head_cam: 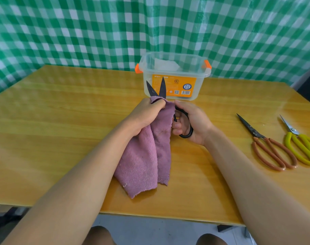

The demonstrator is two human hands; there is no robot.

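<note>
1. Black scissors (pixel 161 89): blades parted, pointing away from the person, above the table (pixel 62 106) before a clear box (pixel 173 75).
2. Right hand (pixel 193 122): fingers curled through the black handle loops.
3. Left hand (pixel 147 115): clutches purple cloth (pixel 147 156) around the blade bases; cloth trails onto the table.
4. Brown-handled scissors (pixel 269 147), yellow-handled scissors (pixel 301 144): lying side by side at right.

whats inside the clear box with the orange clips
A pale crumpled thing shows through the wall of the clear box. The orange label and black scissors cover its lower part.
</note>
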